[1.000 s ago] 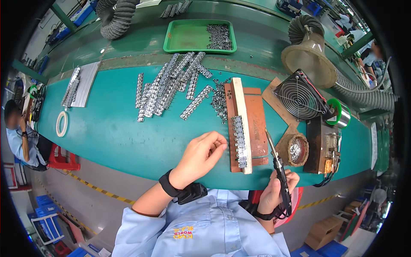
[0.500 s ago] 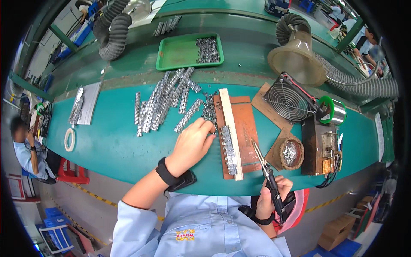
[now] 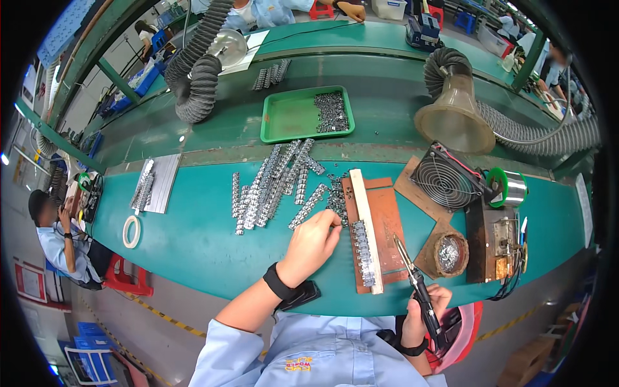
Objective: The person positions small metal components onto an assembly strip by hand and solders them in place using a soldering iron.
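Note:
My left hand [image 3: 313,245] is closed in a pinch at the edge of a pile of small dark metal parts [image 3: 336,197], beside a reddish-brown board [image 3: 387,213]. Whatever sits between its fingertips is too small to make out. A pale wooden strip [image 3: 365,219] lies along the board, with a row of small metal-and-clear components [image 3: 362,251] against its left side. In my right hand [image 3: 412,326] is a soldering iron [image 3: 420,293], its tip pointing up and left over the board's lower right part.
Bundled component strips [image 3: 264,190] lie left of the pile, behind them a green tray [image 3: 277,119]. To the right stand a fan [image 3: 445,177], a solder spool [image 3: 505,187], a round pot [image 3: 449,253] and a metal box [image 3: 483,238]. A tape roll [image 3: 131,232] lies left.
The view has tilted upward, so the bench sits lower in the picture. Both hands keep nearly the same places relative to the board; the left stays pinched beside the pile.

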### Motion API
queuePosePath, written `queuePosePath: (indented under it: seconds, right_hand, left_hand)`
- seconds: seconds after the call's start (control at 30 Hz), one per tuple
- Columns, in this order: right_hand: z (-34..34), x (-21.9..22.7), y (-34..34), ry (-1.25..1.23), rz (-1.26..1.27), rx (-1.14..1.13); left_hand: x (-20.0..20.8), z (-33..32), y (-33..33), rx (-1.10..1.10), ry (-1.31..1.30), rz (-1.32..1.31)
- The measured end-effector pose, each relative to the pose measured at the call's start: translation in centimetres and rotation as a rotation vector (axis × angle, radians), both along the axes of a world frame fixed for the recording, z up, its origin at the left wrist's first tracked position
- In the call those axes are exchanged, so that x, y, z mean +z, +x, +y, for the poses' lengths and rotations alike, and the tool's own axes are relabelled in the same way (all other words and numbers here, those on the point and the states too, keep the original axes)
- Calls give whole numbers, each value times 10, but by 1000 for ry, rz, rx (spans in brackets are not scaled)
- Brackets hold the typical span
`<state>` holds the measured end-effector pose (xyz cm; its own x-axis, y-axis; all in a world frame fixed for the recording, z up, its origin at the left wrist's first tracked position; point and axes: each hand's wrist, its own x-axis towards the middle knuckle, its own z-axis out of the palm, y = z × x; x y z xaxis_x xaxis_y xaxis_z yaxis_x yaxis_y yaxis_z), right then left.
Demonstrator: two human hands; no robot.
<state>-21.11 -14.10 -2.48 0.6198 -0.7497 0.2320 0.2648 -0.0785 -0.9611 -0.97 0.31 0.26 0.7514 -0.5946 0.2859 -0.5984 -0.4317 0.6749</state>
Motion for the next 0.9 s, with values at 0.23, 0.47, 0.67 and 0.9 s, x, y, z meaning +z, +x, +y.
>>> queuePosePath:
  seconds: [0.23,0.47,0.67,0.9]
  right_hand:
    - [0,0,1,13,23,6]
    - [0,2,-1,34,12,-4]
    - [-4,-1,-8,86,25,73]
    - [-2,4,2,53,-28,27]
  left_hand:
    - [21,11,-4,29,-143,132]
    - [19,30,-37,-128,-300,646]
    - [19,28,-52,-61,-402,903]
    - [10,17,-58,-68,-513,1156]
